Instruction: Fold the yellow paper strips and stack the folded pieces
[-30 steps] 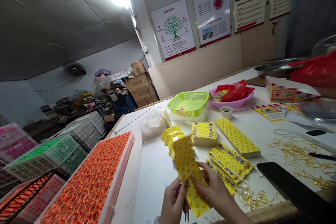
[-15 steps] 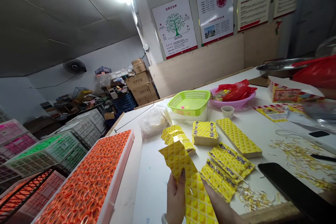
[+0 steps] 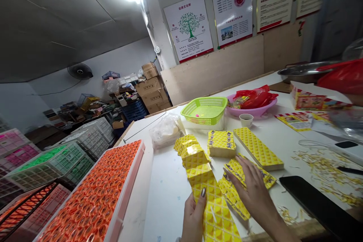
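Workshop-type room with posters up on the wall, cardboard boxes piled in the back, and stacked plastic crates off to the left. The long white counter is where it's all happening, with a big tray packed with orange pieces along its near left side. Farther up sit a pink basin holding a red plastic bag and a lime green basket. As for how far along things look: one thick block of dimpled yellow sheets is neatly squared up, and a shorter stack beside it is pretty tidy too. A loose yellow pile isn't squared, and neither are the fanned-out yellow sheets nearer the person. Lots of yellow shreds are scattered on the right of the counter, near a black phone. The dimpled yellow strip is up off the counter at the near edge of the view, running from the loose pile down past the bottom of the frame. The left hand pinches it, thumb on the front, while the right hand is spread wide, fingers splayed over the fanned sheets.
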Demonstrator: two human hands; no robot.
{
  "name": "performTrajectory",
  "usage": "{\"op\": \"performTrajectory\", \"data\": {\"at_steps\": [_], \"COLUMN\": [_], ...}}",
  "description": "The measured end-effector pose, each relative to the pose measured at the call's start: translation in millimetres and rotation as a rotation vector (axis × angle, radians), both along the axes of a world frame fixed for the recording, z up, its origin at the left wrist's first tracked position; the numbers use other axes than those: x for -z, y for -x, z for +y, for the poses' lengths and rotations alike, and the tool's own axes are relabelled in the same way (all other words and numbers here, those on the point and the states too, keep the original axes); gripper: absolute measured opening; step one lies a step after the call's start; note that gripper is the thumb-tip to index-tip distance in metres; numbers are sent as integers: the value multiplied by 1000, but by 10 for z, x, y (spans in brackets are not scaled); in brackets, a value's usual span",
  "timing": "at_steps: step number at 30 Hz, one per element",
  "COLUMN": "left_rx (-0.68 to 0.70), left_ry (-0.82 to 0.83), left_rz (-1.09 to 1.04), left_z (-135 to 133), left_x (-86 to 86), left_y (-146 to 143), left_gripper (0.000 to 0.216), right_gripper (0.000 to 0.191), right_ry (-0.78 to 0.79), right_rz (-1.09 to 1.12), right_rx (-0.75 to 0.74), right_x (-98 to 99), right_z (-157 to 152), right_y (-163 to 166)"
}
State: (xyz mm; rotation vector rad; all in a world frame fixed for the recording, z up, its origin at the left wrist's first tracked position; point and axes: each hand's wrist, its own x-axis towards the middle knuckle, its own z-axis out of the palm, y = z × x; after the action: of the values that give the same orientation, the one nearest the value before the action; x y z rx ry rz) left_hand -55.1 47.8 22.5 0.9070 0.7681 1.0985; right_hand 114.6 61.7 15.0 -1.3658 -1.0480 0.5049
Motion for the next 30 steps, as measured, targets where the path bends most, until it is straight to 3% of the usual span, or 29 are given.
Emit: {"op": "performTrajectory", "data": {"at_steps": [2,4,7,11,14,18,22,27,30], "left_rx": [23,35,-4,-100,-160,-154,-159,-110,-43], "left_ry": [-1,-60,-168,-167,-158,-213,-251,-209,-194], "left_rz": [34,112,225,224,227,285,310,256,228], "left_z": [-38,-46,8,111,138,110,68,46,45], "left_x": [25,26,-35,-88,-29,50,25,-34,-28], "left_y": [-48,-68,-39,-3,-17,-21,-6,-34,-64], "left_gripper": [48,45,40,38,38,37,35,35,35], "right_gripper": [66,56,40,36,37,38,34,33,33], "right_ry": [85,137,131,160,132,152,222,242,268], "right_rz": [201,400,532,657,694,616,507,701,754], "right_rx": [-263,-557,-721,-777,-713,-621,-538,-776,-698], "right_x": [-78,-138,-185,-205,-193,-123,-70,-46,40], "right_z": [-38,-111,-216,-292,-312,-297,-258,-309,-403], "right_y": [26,133,279,336,345,344,303,192,136]}}
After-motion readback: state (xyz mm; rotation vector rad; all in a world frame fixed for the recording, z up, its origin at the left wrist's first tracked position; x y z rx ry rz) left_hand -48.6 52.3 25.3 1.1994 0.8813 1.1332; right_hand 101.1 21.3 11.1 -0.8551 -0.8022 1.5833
